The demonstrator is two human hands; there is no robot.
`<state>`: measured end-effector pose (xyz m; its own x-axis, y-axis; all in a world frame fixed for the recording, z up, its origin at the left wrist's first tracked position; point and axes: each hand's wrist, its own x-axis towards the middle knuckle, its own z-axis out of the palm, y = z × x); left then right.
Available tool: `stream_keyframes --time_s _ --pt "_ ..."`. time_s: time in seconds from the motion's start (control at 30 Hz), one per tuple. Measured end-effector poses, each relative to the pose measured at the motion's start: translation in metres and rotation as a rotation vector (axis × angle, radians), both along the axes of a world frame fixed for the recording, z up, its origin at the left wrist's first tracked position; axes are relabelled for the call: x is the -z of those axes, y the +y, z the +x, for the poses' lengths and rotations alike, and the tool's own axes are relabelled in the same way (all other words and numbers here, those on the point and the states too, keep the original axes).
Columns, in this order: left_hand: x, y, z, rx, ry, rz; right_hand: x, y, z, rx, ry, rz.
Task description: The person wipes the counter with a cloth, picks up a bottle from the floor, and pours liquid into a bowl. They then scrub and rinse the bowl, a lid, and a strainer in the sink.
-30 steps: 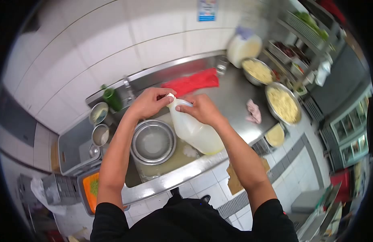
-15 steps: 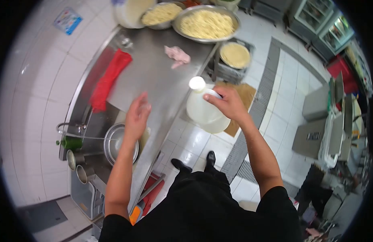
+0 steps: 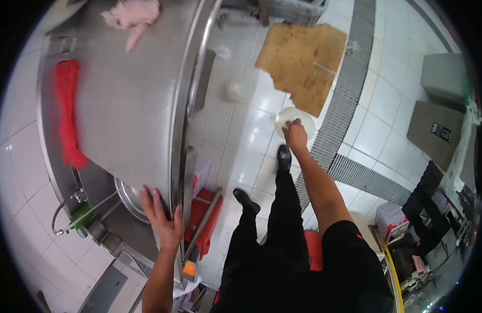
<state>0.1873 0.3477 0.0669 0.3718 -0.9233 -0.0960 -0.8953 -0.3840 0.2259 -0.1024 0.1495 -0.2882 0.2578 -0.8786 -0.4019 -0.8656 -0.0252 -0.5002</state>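
My left hand [image 3: 165, 221] rests with fingers spread on the edge of the steel counter [image 3: 131, 104], beside the sink, and holds nothing. Low over the floor, my right hand [image 3: 295, 133] grips a whitish translucent jug [image 3: 309, 125], seen from above near my foot. The jug's handle and cap are mostly hidden by the hand. A round metal pot [image 3: 127, 198] sits in the sink, partly covered by the counter edge and my left hand. On the counter lie a red mesh bag [image 3: 68, 115] and a pink cloth [image 3: 134, 15].
Torn brown cardboard [image 3: 303, 57] lies on the tiled floor, beside a long drain grate [image 3: 350, 78]. A thin faucet [image 3: 63, 208] arches at the sink's left. Grey bins [image 3: 434, 128] stand at the right. A red object [image 3: 202, 219] is below the counter.
My right hand has lowered the jug from beside the counter to near the floor. My left hand has come down onto the counter edge. The view has tilted further down.
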Motion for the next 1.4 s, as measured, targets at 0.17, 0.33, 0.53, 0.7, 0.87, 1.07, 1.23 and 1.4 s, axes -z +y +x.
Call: stream_keyframes --time_s 0.17,0.33,0.53,0.7,0.87,1.07,1.23,1.4 --pt "0.009 0.005 0.008 0.012 -0.020 0.051 0.120 0.020 0.079 0.032 -0.131 0.114" --pt "0.001 0.084 0.017 -0.213 0.182 0.039 0.166 0.027 0.198 -0.010 -0.320 0.148" --pt "-0.038 0.122 0.026 -0.074 -0.178 0.393 0.201 0.032 0.311 -0.040 -0.426 0.125" --pt "-0.023 0.087 0.037 0.274 -0.063 0.366 0.223 0.025 0.350 -0.177 -0.333 0.164" --pt "-0.024 0.097 0.042 0.281 -0.139 0.399 0.203 0.009 0.318 -0.114 -0.381 0.226" --pt "-0.052 0.182 0.054 0.287 -0.233 0.416 0.202 -0.014 0.252 0.562 -0.286 0.036" --pt "-0.078 0.189 0.040 0.276 -0.233 0.482 0.227 -0.056 0.266 0.440 -0.328 0.164" --pt "-0.039 0.091 0.020 0.223 -0.125 0.563 0.250 -0.092 0.287 0.098 -0.401 0.295"
